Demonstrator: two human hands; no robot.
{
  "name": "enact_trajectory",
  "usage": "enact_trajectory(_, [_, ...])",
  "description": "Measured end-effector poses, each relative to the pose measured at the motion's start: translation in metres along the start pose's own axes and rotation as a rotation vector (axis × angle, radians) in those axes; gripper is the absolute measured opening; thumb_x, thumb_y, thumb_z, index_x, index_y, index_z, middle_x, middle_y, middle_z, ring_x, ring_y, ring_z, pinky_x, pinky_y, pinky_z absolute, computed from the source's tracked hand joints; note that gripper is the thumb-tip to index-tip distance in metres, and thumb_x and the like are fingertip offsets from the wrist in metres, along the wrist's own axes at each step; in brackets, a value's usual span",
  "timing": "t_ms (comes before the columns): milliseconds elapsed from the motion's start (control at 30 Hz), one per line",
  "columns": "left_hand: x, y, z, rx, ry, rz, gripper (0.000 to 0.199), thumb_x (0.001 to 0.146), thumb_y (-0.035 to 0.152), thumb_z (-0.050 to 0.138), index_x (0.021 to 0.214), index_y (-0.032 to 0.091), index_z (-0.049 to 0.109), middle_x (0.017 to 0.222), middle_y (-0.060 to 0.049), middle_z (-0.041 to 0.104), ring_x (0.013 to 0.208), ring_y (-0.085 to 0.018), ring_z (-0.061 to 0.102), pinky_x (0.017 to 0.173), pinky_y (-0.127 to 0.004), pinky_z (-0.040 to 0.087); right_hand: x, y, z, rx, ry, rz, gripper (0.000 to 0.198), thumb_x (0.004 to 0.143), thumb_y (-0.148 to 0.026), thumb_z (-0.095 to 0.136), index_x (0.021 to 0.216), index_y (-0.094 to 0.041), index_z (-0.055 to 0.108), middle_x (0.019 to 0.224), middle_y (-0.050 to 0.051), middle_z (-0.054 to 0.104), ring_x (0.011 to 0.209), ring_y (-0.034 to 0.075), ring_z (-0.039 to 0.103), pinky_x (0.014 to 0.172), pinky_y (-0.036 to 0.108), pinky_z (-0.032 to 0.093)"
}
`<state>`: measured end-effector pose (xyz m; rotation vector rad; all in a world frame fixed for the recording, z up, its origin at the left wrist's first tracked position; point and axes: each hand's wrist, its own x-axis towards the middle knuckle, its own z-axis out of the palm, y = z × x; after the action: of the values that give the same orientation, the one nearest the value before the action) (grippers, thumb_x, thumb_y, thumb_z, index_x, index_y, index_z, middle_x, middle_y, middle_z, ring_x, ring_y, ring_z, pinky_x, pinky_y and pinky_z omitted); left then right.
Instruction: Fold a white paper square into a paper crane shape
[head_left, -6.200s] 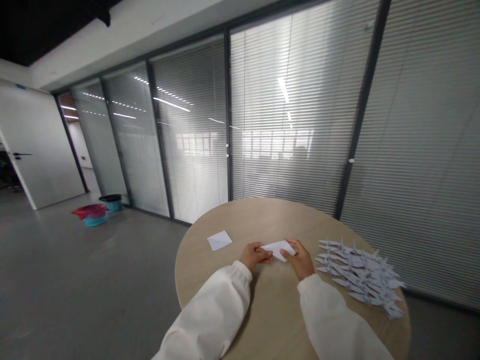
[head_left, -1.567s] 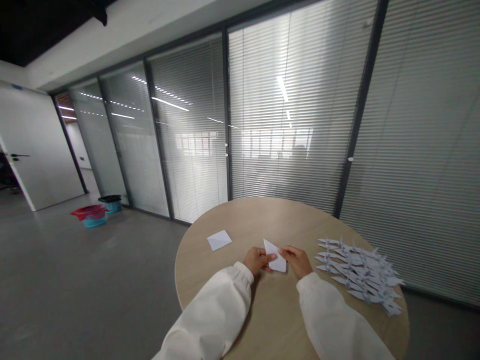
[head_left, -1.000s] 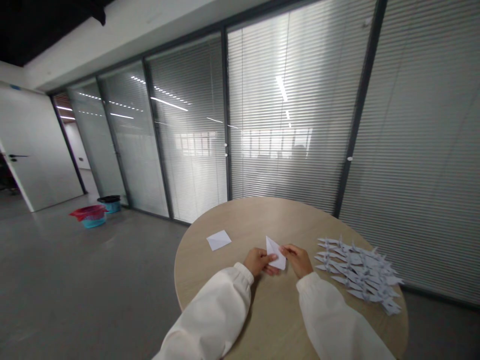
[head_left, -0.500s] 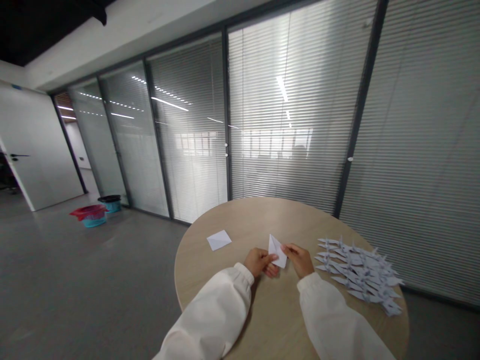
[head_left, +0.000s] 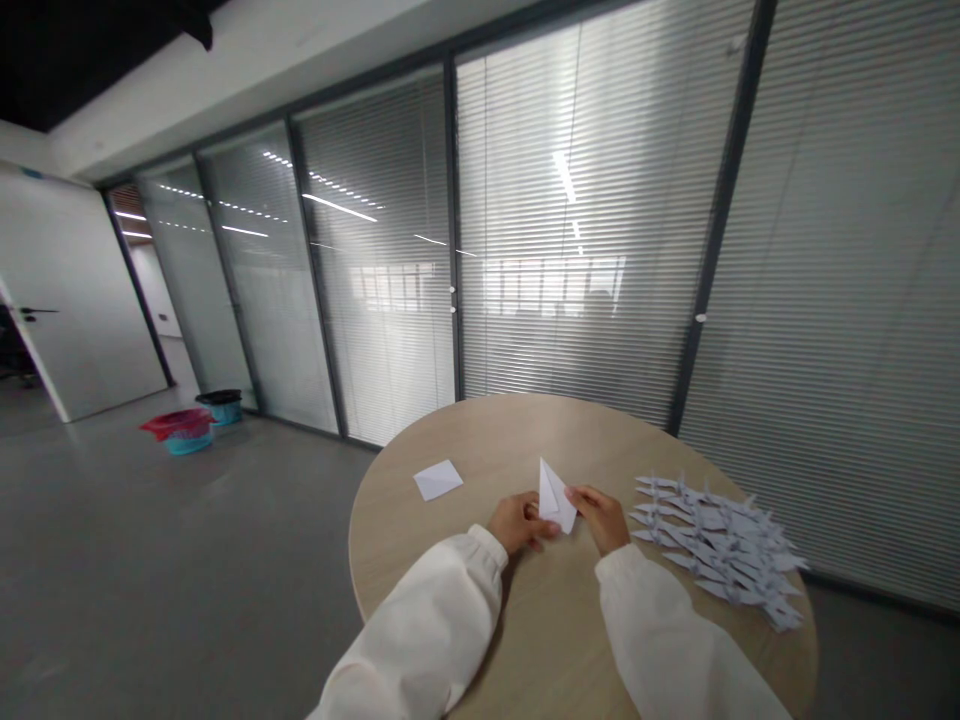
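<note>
Head view: your left hand [head_left: 517,522] and right hand [head_left: 604,518] pinch a folded white paper [head_left: 556,496] in their grip above the round counter [head_left: 525,430]; paper cranes [head_left: 712,545] lie at three o'clock, a flat sheet [head_left: 438,480] at ten.

Both white-sleeved arms reach forward, bent inward so the wrists sit close together. The left hand [head_left: 517,522] and right hand [head_left: 604,518] face each other, fingertips pinched.

Centre: your left hand [head_left: 517,522] and right hand [head_left: 604,518] are holding the folded paper [head_left: 556,496] between them over the table [head_left: 495,440].
Left: a paper square [head_left: 439,480] is lying on the table.
Right: paper cranes [head_left: 716,548] are lying on the table.
</note>
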<state>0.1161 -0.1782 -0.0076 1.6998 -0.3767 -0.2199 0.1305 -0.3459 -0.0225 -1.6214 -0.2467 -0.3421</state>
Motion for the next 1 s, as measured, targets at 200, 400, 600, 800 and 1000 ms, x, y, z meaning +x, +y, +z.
enact_trajectory(200, [0.003,0.002,0.000,-0.081,0.086,0.084,0.056,0.050,0.028,0.074,0.099,0.012,0.052,0.063,-0.001,0.059,0.052,-0.011,0.055,0.048,-0.026,0.051,-0.001,0.000,0.000,0.026,0.002,0.036,0.042,0.061,-0.052,0.059,0.073,-0.012,0.066,0.068,0.006,0.065,0.064,0.019,0.056,0.058,0.027,0.044])
enact_trajectory(400, [0.002,0.006,0.000,-0.081,0.110,0.110,0.059,0.054,0.027,0.071,0.106,0.013,0.047,0.064,-0.001,0.059,0.052,-0.012,0.056,0.048,-0.025,0.050,-0.003,-0.006,0.001,0.030,-0.005,0.053,0.048,0.060,-0.057,0.058,0.074,-0.012,0.066,0.069,0.007,0.066,0.065,0.021,0.058,0.058,0.028,0.046])
enact_trajectory(600, [0.002,0.005,-0.001,-0.058,0.098,0.164,0.074,0.054,0.019,0.071,0.119,0.019,0.036,0.069,0.001,0.055,0.055,-0.010,0.054,0.048,-0.024,0.049,-0.003,-0.008,0.001,0.052,-0.009,0.056,0.049,0.059,-0.058,0.058,0.075,-0.012,0.066,0.071,0.007,0.066,0.067,0.021,0.058,0.060,0.030,0.047])
enact_trajectory(800, [-0.001,0.005,-0.002,0.083,0.142,0.256,0.079,0.053,0.011,0.069,0.123,0.025,0.035,0.072,0.004,0.047,0.060,-0.008,0.051,0.049,-0.018,0.045,-0.003,-0.009,0.004,0.094,-0.036,0.066,0.046,0.059,-0.057,0.059,0.073,-0.013,0.066,0.073,0.008,0.066,0.068,0.022,0.059,0.061,0.031,0.048])
enact_trajectory(1000, [0.000,0.008,-0.002,0.049,0.172,0.269,0.066,0.063,0.020,0.063,0.123,0.024,0.036,0.073,0.002,0.044,0.061,-0.008,0.049,0.049,-0.018,0.046,-0.004,-0.012,0.005,0.138,-0.034,0.098,0.044,0.055,-0.056,0.063,0.071,-0.015,0.067,0.072,0.007,0.066,0.070,0.023,0.060,0.065,0.033,0.049])
